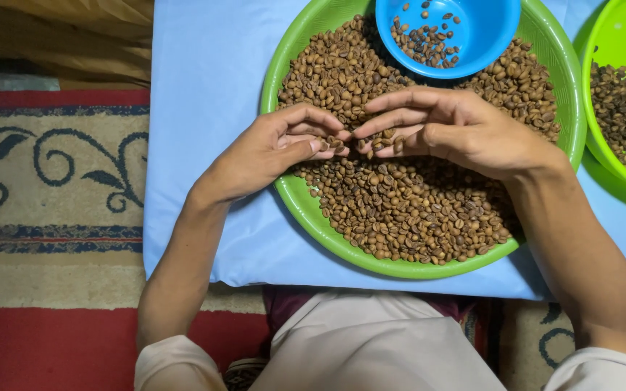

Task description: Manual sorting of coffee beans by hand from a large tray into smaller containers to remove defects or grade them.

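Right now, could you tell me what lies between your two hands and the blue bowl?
In the head view, only brown beans on the green tray lie between the left hand, the right hand and the blue bowl.

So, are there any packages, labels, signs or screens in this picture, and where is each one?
None in view: no package, label, sign or screen.
Only unmarked containers: a large green tray of brown beans, a small blue bowl resting on it, and a second green tray at the right edge.
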